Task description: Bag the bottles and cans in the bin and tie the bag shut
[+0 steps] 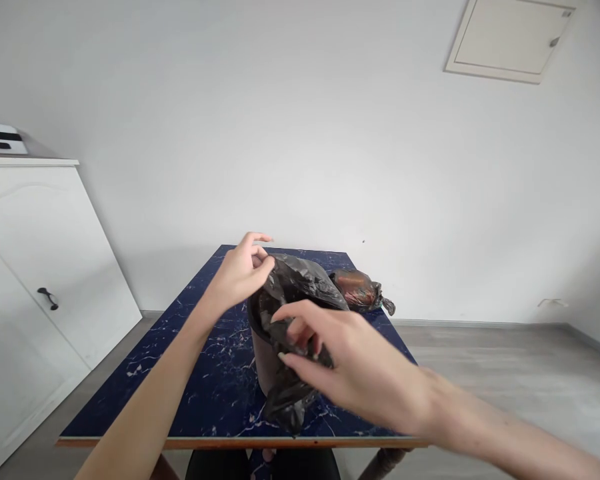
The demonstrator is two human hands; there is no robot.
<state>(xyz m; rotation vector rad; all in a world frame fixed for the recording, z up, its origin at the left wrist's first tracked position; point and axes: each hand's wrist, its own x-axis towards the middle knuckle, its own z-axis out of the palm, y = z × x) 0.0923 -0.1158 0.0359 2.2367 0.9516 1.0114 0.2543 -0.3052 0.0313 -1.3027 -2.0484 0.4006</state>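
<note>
A grey bin [266, 363] stands upright on the dark blue table, with a thin black garbage bag [307, 275] lying over its rim and hanging down its near side. At the bin's far left edge, my left hand [247, 267] pinches the bag between thumb and fingers, its index finger raised. My right hand [325, 347] is over the near side of the bin, fingers curled around a bunched part of the bag. Much of the bin's rim and its inside are hidden by the bag and my right hand.
Behind the bin, to the right, lies a tied dark plastic bag [359, 290] with something reddish-brown inside. The marbled blue table [200, 380] has a wooden front edge and reaches the white wall. At the left stands a white cabinet [40, 253] with a black handle.
</note>
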